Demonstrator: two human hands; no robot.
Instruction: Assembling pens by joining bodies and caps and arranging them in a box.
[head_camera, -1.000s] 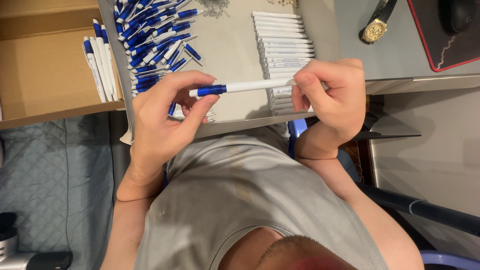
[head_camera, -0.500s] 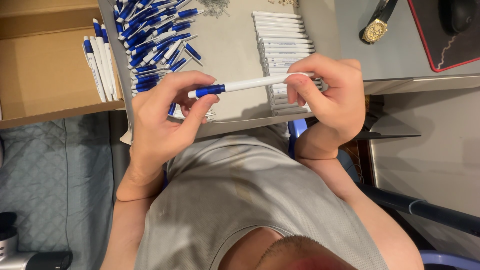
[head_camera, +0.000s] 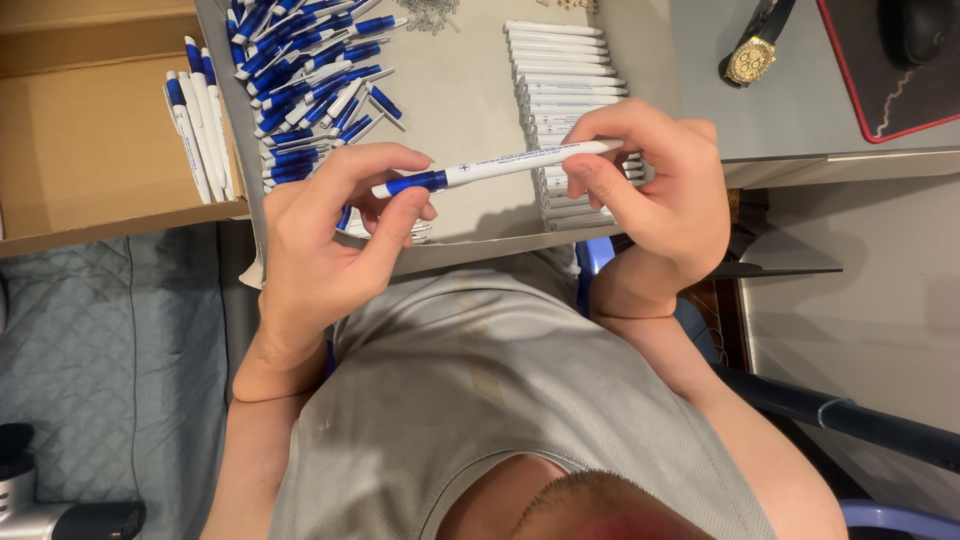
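Beige board (head_camera: 470, 120) serves as work surface over grey table (head_camera: 800, 100). On it: loose heap of blue-and-white pen parts (head_camera: 300, 70), neat row of white pen barrels (head_camera: 560, 60), small pile of springs (head_camera: 430, 12). Cardboard box (head_camera: 90, 130) alongside holds three finished pens (head_camera: 198, 115). Gold wristwatch (head_camera: 752, 58) and red-edged mouse pad (head_camera: 890, 70) on table. Left hand (head_camera: 320, 240) pinches blue grip end of pen (head_camera: 490, 168); right hand (head_camera: 660, 200) fingers closed on white end. Pen held level above board edge, between both hands.
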